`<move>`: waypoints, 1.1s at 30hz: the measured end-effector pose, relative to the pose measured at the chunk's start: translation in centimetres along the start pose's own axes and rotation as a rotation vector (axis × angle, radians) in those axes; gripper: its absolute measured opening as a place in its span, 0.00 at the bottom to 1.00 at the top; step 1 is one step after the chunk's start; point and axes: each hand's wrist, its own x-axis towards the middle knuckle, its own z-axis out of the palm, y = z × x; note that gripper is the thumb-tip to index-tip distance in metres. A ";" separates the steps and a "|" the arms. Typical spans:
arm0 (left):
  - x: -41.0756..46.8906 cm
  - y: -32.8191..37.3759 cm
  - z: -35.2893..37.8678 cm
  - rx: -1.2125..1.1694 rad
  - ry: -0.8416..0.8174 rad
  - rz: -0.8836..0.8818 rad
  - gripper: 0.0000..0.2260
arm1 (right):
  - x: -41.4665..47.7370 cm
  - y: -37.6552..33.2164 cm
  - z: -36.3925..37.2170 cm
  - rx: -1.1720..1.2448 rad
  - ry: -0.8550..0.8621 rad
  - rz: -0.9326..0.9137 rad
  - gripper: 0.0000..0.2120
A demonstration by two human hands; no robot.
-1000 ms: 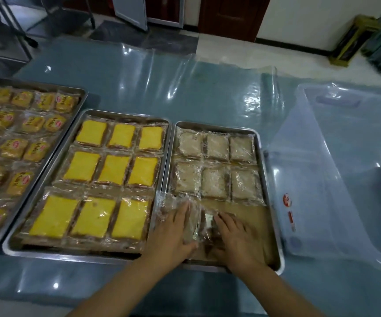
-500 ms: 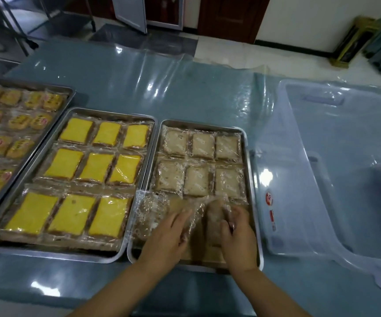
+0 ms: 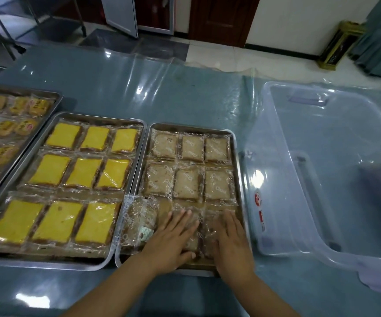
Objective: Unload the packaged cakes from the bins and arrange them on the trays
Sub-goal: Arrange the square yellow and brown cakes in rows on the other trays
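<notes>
Both hands lie flat on the front row of the nearest tray (image 3: 237, 156). The left hand (image 3: 173, 239) spreads straight fingers over the middle packet (image 3: 193, 242), and the right hand (image 3: 230, 241) does the same on the corner packet (image 3: 210, 235). Neither curls round anything; they seem to be pressing the wrapped cakes level to form a third row of three. Just left of them the leftmost packet (image 3: 139, 223) sits crooked, its wrapper riding up at the rim, so it likely needs squaring next. Behind the fingers, six brown cakes (image 3: 186, 184) lie flat in two tidy rows, edges close together, setting the grid the front row is meant to match. The neighbouring tray (image 3: 98, 116), rim against rim, holds nine yellow cakes (image 3: 84, 172) in the same pattern. On the right, the clear bin (image 3: 276, 179) stands just beside the tray, within easy reach, and looks empty as far as it shows. Farther left, a third tray (image 3: 55, 97) carries smaller labelled cakes (image 3: 2, 129), on the sheet-covered table (image 3: 139, 88).
</notes>
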 end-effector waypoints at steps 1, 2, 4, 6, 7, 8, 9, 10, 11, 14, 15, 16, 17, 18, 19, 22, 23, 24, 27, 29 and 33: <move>0.0 0.0 0.2 -0.002 -0.014 -0.009 0.35 | 0.0 0.0 0.2 -0.036 -0.022 -0.022 0.28; 0.0 -0.1 0.3 -0.001 -0.022 -0.017 0.35 | 0.1 0.0 0.5 -0.053 -0.059 -0.038 0.30; 0.0 -0.1 0.3 0.011 -0.031 -0.031 0.34 | 0.3 0.2 1.1 -0.070 -0.161 -0.063 0.35; -0.2 0.0 0.2 0.023 -0.030 -0.049 0.33 | 0.3 0.7 2.0 -0.074 -0.251 -0.077 0.34; -0.4 -0.1 0.2 0.029 -0.024 -0.060 0.32 | 0.3 0.9 2.2 -0.078 -0.276 -0.073 0.33; -0.6 -0.1 0.2 0.038 -0.017 -0.075 0.31 | 0.4 1.2 2.3 -0.096 -0.288 -0.076 0.32; -0.8 -0.1 0.2 0.053 -0.010 -0.091 0.30 | 0.4 1.4 2.2 -0.112 -0.309 -0.079 0.32; -0.9 -0.1 0.2 0.069 -0.001 -0.104 0.30 | 0.4 1.5 2.2 -0.124 -0.335 -0.083 0.32; -0.9 -0.1 0.1 0.083 0.006 -0.112 0.30 | 0.4 1.7 2.0 -0.135 -0.357 -0.096 0.32; -0.3 0.0 0.1 0.097 0.010 -0.116 0.30 | 0.4 2.3 1.7 -0.168 -0.397 -0.125 0.32; 0.0 0.0 0.1 0.100 0.010 -0.114 0.30 | 0.5 2.3 1.6 -0.172 -0.403 -0.121 0.33; 0.3 0.0 0.2 0.108 0.009 -0.111 0.31 | 0.5 2.3 1.6 -0.171 -0.407 -0.116 0.34; 0.5 0.0 0.3 0.117 0.007 -0.108 0.31 | 0.5 2.2 1.6 -0.170 -0.410 -0.111 0.35; 0.7 -0.1 0.3 0.123 0.004 -0.100 0.31 | 0.5 2.1 1.6 -0.165 -0.408 -0.107 0.36; 0.8 -0.1 0.4 0.126 0.002 -0.087 0.31 | 0.5 2.1 1.7 -0.158 -0.401 -0.102 0.36; 1.0 -0.2 0.3 0.103 -0.019 -0.035 0.31 | 0.5 2.1 2.2 -0.159 -0.409 -0.102 0.37; 1.0 -0.2 0.3 0.092 -0.031 -0.025 0.31 | 0.5 2.1 2.4 -0.161 -0.417 -0.102 0.37; 1.0 -0.3 0.2 0.084 -0.040 -0.021 0.31 | 0.5 2.2 2.5 -0.159 -0.422 -0.097 0.37; 0.9 -0.1 0.1 0.083 -0.046 -0.021 0.31 | 0.8 2.2 2.8 -0.154 -0.433 -0.067 0.37; 0.9 -0.1 0.0 0.089 -0.039 -0.017 0.31 | 0.9 2.2 2.9 -0.149 -0.423 -0.062 0.36; 0.5 -0.2 -1.0 0.036 -0.073 -0.010 0.32 | 1.1 1.9 2.8 -0.164 -0.400 -0.042 0.36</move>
